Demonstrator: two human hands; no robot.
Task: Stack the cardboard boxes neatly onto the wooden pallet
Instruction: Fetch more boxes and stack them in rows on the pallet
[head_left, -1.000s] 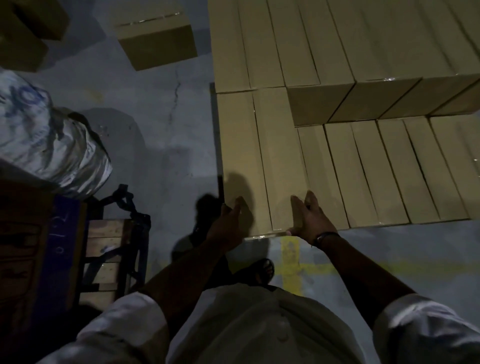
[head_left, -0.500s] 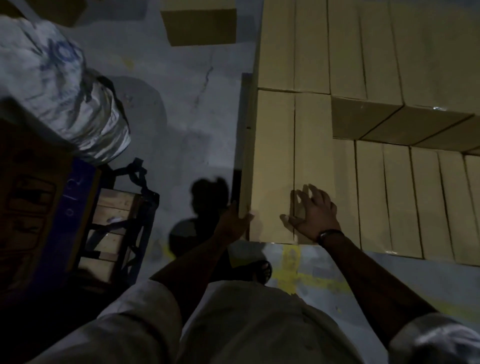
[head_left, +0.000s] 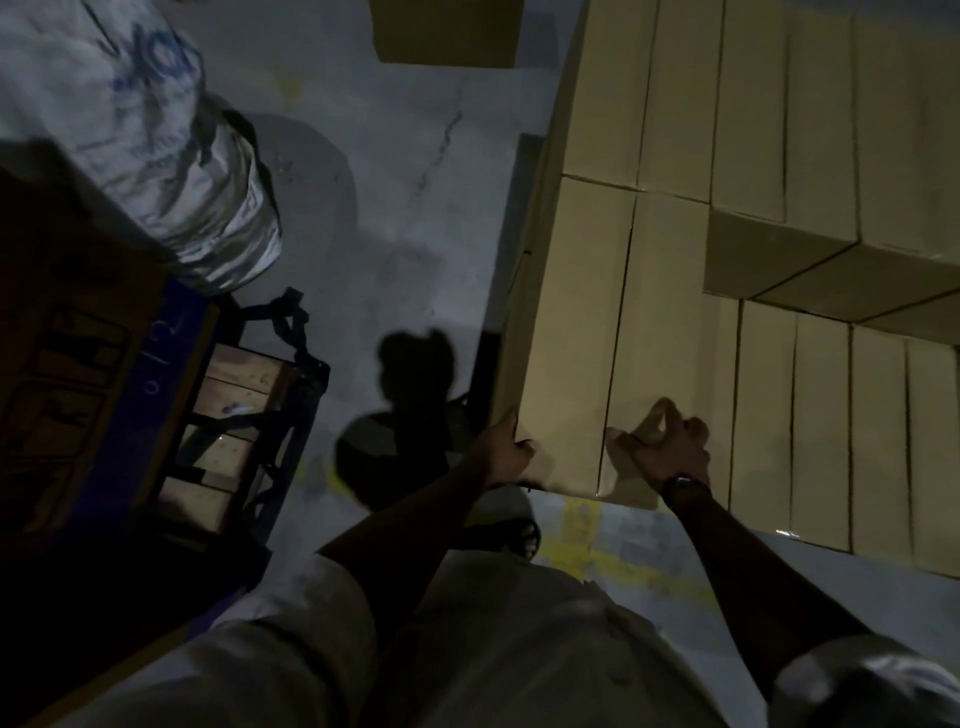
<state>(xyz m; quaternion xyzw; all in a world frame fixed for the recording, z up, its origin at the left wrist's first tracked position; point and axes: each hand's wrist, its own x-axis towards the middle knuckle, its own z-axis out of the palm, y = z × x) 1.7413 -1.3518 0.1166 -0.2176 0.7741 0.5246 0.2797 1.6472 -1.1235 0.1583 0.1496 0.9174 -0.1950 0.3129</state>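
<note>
A big stack of tan cardboard boxes (head_left: 779, 104) fills the right side, with a lower row (head_left: 831, 441) in front. The near-left box (head_left: 571, 338) is the one under my hands. My left hand (head_left: 506, 454) grips its near-left corner, fingers curled round the edge. My right hand (head_left: 667, 449) rests on the box's top near the front edge, fingers curled, holding nothing. The boxes hide the pallet; only a dark edge (head_left: 488, 364) shows along the stack's left side.
One loose cardboard box (head_left: 447, 36) lies on the grey floor at the top. A white printed sack (head_left: 156, 130) sits at the upper left above a dark crate with wooden slats (head_left: 234, 415). My sandalled foot (head_left: 511, 535) stands by a yellow floor line (head_left: 582, 525).
My view has shifted right and closer to the stack. My right hand went from flat on the box top to curled fingers. My left hand stayed at the near-left corner.
</note>
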